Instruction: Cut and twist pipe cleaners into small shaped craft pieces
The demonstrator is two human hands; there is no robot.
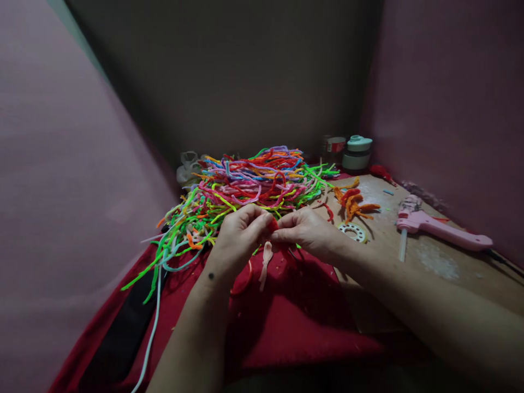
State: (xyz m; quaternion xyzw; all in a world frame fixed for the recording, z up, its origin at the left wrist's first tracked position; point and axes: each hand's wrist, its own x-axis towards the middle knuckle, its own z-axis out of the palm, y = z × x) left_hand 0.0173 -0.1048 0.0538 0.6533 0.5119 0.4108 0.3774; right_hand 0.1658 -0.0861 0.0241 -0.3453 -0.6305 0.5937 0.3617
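My left hand [242,228] and my right hand [303,229] meet above the red cloth [303,322], fingertips pinched close together. Between them is a small red fuzzy piece [273,224], apparently bent pipe cleaner, largely covered by my fingers. Just below lies a small peach-coloured item [266,263] with a jagged edge, possibly a hair clip. A red loop [244,281] rests on the cloth by my left wrist. Behind both hands spreads a large heap of multicoloured pipe cleaners [254,177].
At right, a pink glue gun [440,228] with a clear stick lies on a cardboard sheet [380,267]. Orange pipe cleaner pieces [355,206] and a white ring with holes [352,233] are nearby. A mint-lidded container [357,153] stands behind. A white cable [152,338] crosses a black object [123,333].
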